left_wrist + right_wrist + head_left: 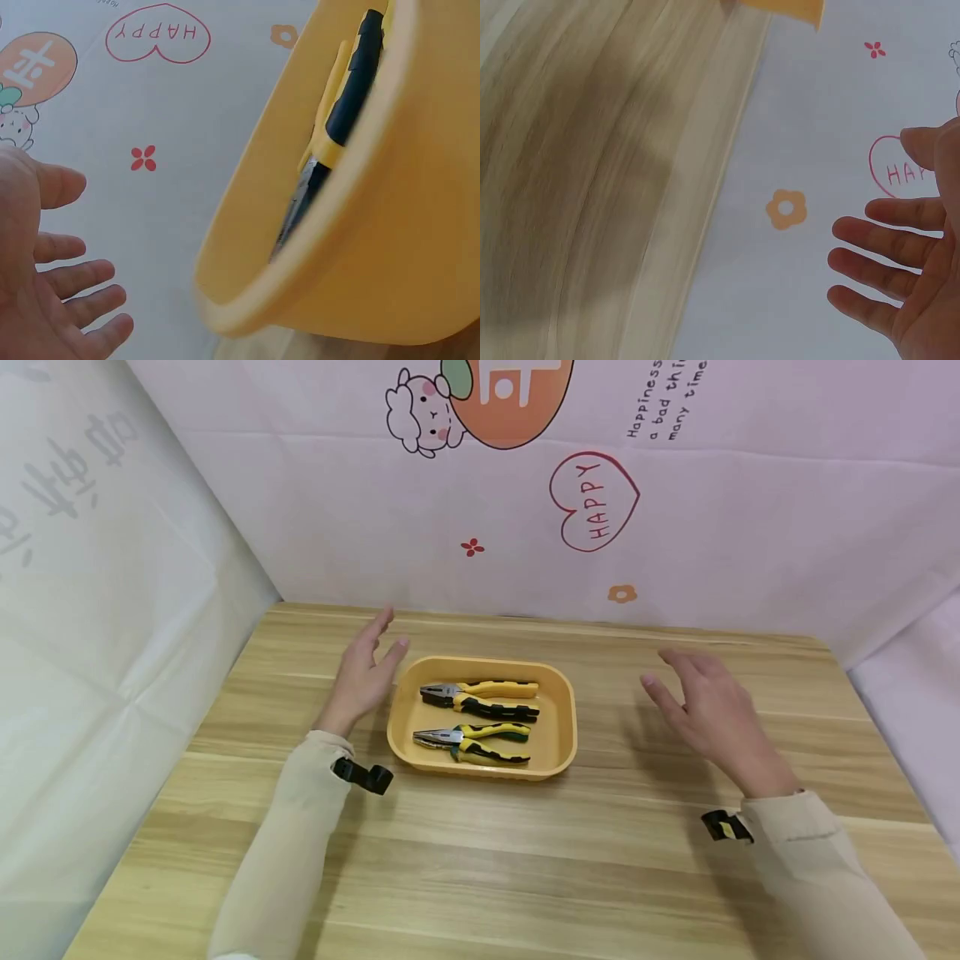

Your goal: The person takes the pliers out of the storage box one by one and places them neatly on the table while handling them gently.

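A yellow plastic tray point(558, 718) sits on the wooden table. Two pairs of pliers lie in it side by side, their jaws pointing left: combination pliers point(495, 689) with yellow and black handles at the back, and long-nose pliers point(491, 731) with yellow and dark green handles in front. My left hand point(362, 679) is held just left of the tray, fingers extended and holding nothing. Farther off, to the right of the tray, my right hand point(708, 710) hovers over the table with fingers spread and nothing in it. The left wrist view shows the tray wall point(315, 277) close up.
The wooden table point(525, 860) ends at the back against a white printed cloth point(337, 527). Another white cloth point(112, 652) hangs along the left side. Black straps point(363, 774) with small devices sit at both wrists.
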Available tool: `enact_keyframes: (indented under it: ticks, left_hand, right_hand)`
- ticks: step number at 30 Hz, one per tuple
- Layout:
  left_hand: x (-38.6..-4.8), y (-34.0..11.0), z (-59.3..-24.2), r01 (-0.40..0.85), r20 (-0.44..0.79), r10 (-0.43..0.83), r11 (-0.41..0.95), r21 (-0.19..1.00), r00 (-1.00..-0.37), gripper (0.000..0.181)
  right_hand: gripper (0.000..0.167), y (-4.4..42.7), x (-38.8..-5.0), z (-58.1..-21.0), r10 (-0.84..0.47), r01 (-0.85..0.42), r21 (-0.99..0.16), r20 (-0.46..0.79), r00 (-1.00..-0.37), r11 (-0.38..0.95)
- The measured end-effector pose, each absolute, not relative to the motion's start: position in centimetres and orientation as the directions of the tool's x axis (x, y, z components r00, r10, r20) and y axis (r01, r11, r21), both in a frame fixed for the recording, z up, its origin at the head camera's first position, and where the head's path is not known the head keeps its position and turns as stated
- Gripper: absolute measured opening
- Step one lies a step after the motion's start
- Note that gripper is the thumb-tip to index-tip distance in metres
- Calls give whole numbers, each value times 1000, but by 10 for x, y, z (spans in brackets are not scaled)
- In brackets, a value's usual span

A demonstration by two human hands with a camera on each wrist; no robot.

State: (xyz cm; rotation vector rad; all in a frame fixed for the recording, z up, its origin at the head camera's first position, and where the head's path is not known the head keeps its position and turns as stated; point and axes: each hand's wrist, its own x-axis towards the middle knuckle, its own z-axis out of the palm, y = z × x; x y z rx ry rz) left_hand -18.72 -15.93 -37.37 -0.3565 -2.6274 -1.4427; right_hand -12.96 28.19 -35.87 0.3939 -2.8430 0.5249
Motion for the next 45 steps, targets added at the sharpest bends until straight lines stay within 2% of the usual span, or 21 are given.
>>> enact_keyframes:
  ticks: [17, 45]
  left_hand:
    - [-177, -162, -407, 75, 26, 176, 282, 956, -984, 66]
    - [-160, -163, -436, -71, -65, 238, -14, 997, -969, 55]
  right_hand:
    - [46, 253, -117, -362, -269, -340, -329, 245, -932, 881]
    - [44, 212, -110, -356, -418, -490, -360, 262, -870, 794]
